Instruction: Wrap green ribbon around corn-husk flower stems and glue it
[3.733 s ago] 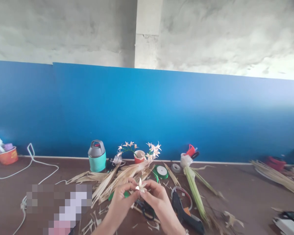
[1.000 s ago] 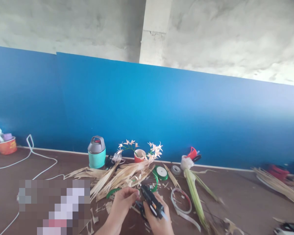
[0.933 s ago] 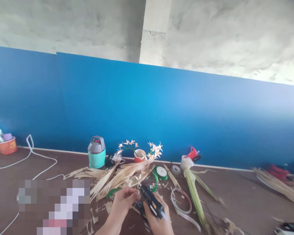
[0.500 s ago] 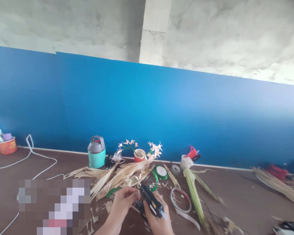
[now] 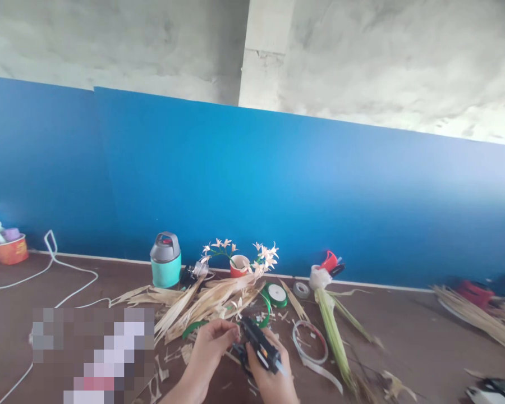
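In the head view, the right hand (image 5: 273,382) wraps around the black glue gun (image 5: 260,344), perhaps so its tip can be right beside the left hand (image 5: 211,346). Those left fingers pinch together; I can't tell what's inside. A pale flower (image 5: 237,306) shows just past them.

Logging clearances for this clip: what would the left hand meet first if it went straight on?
Most likely the glue gun in the right hand: the left hand points across at it, a narrow gap apart in the picture, though depth is unclear.
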